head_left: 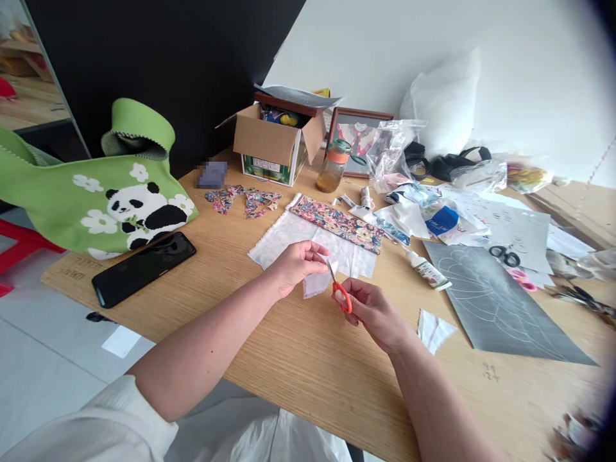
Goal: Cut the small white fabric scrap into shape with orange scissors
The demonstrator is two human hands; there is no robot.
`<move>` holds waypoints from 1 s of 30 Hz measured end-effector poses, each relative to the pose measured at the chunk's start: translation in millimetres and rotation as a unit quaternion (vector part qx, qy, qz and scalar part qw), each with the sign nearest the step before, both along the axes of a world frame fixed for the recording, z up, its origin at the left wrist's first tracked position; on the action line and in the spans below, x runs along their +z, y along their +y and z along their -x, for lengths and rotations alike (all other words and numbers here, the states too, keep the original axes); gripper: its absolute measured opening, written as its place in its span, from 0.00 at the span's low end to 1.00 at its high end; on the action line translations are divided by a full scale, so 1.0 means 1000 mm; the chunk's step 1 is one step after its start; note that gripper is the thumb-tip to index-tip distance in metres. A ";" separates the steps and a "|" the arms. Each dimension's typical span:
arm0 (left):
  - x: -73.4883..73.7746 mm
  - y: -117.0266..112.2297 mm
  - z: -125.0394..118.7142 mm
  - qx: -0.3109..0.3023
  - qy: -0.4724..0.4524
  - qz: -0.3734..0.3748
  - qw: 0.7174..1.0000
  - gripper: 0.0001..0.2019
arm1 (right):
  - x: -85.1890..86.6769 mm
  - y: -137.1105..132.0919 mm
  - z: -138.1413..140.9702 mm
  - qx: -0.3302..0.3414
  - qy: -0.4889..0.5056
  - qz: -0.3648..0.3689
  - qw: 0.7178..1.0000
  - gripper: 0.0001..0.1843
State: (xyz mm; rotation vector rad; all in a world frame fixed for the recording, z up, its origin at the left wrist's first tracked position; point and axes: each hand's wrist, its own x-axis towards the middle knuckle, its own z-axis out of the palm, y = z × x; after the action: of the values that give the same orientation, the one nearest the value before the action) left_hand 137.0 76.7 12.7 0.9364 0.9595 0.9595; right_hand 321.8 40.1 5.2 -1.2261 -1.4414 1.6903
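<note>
My right hand [368, 308] grips a pair of small scissors [342, 295] by the orange handles, blades pointing up and away. The blades meet a small piece of white fabric [316, 285], pinched between the thumb and fingers of my left hand [299, 264]. Just beyond my hands lies a floral cloth [337, 221], folded so that its patterned strip shows above a pale underside [283, 240]. To the right of my right hand is a white fabric scrap [434, 331], flat on the table. Exactly where the blades touch the fabric is too small to make out.
A black phone [144, 268] and a green panda bag [144, 192] are on the left. Behind stand a cardboard box [269, 144] and a lidded jar [333, 168]. Rightward are a glue bottle [428, 269], a grey patterned sheet [500, 308] and black-handled scissors [505, 255].
</note>
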 end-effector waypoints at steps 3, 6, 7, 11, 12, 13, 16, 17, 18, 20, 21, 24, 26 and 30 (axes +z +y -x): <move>0.000 0.001 0.000 0.001 -0.001 0.003 1.000 0.16 | -0.001 0.000 0.000 -0.003 0.002 -0.003 1.000 0.22; 0.000 0.001 0.000 0.002 -0.002 0.009 1.000 0.16 | -0.002 0.000 0.000 -0.003 0.002 -0.005 1.000 0.22; -0.001 0.001 0.000 0.002 -0.003 0.011 1.000 0.16 | -0.002 0.000 0.000 -0.003 0.002 -0.005 1.000 0.22; -0.003 0.002 -0.001 0.004 -0.010 0.009 1.000 0.16 | -0.002 0.000 -0.001 -0.002 0.000 -0.007 1.000 0.22; -0.003 0.002 -0.001 0.005 -0.010 0.007 1.000 0.16 | -0.002 0.000 -0.001 -0.001 0.000 -0.007 1.000 0.22; -0.003 0.002 0.000 0.005 -0.010 0.005 1.000 0.16 | -0.001 0.000 -0.001 -0.001 0.000 -0.005 1.000 0.22; -0.003 0.002 0.000 0.003 -0.006 0.004 1.000 0.16 | 0.000 0.000 0.000 0.003 0.001 0.003 1.000 0.22; -0.002 0.002 0.000 0.002 -0.004 0.004 1.000 0.16 | 0.001 0.000 0.000 0.006 0.001 0.005 1.000 0.22; -0.002 0.002 0.000 0.001 -0.002 0.005 1.000 0.16 | 0.002 -0.001 0.000 0.008 0.001 0.007 1.000 0.23; -0.001 0.001 0.000 0.000 0.001 0.005 1.000 0.16 | 0.002 -0.001 0.001 0.010 0.001 0.007 1.000 0.23; 0.000 0.001 0.000 0.000 0.002 0.004 1.000 0.16 | 0.002 -0.001 0.001 0.011 0.000 0.006 1.000 0.23; 0.001 0.000 -0.001 -0.003 0.006 0.006 1.000 0.16 | 0.001 -0.001 0.001 0.011 0.001 0.004 1.000 0.23; 0.001 0.000 -0.001 -0.003 0.007 0.007 1.000 0.16 | 0.001 -0.001 0.001 0.010 0.002 0.004 1.000 0.23; 0.001 0.000 -0.001 -0.001 0.006 0.007 1.000 0.16 | 0.001 -0.001 0.001 0.010 0.002 0.005 1.000 0.24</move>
State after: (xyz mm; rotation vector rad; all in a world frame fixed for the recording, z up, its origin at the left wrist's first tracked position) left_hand 138.0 76.5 13.4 0.9319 0.9752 0.9443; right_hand 320.5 39.2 6.7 -1.2175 -1.4483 1.7138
